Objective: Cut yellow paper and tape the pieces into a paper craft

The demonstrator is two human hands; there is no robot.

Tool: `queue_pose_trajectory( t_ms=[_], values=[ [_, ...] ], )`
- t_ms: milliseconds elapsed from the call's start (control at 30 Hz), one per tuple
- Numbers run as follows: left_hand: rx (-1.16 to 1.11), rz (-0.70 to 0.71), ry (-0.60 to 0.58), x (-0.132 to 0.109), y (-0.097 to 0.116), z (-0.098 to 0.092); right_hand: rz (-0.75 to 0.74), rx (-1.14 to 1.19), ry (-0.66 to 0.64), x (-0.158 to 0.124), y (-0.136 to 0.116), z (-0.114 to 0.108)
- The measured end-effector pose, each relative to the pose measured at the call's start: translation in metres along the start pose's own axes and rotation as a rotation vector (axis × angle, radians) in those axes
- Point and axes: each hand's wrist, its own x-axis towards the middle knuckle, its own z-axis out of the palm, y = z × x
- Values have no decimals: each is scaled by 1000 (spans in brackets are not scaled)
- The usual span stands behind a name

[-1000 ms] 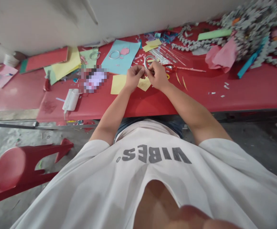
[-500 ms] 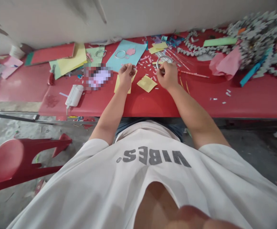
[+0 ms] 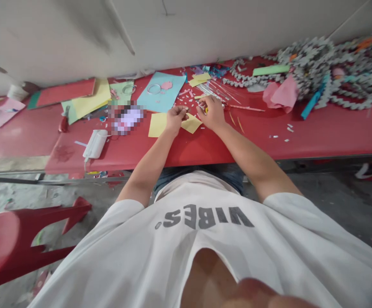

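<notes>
Just above the middle of the frame, the left hand (image 3: 175,118) has its fingertips bunched tight at the edge of a yellow paper scrap (image 3: 191,124). Whether they pinch anything is too small to tell. Just right of it, the right hand (image 3: 212,113) curls its fingers down among paper bits on the red table (image 3: 317,128), its grip unclear. A light blue sheet (image 3: 162,100) lies higher up.

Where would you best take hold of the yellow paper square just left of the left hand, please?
Pinch the yellow paper square at its near left corner, coming from the near side. It lies flat on the red table, so a corner probably must be lifted first; the left hand sits at its right edge, and that corner looks free.
</notes>
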Motion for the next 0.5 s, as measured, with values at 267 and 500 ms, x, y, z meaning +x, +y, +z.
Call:
queue_pose_trajectory(
  t_ms=[267,500],
  values=[
    [-80,-18,-219,1,-15,-1,-47,231,146,-7,-20,19],
    [-34,60,-335,4,-19,-3,25,301,198,-6,-7,29]
  ],
)
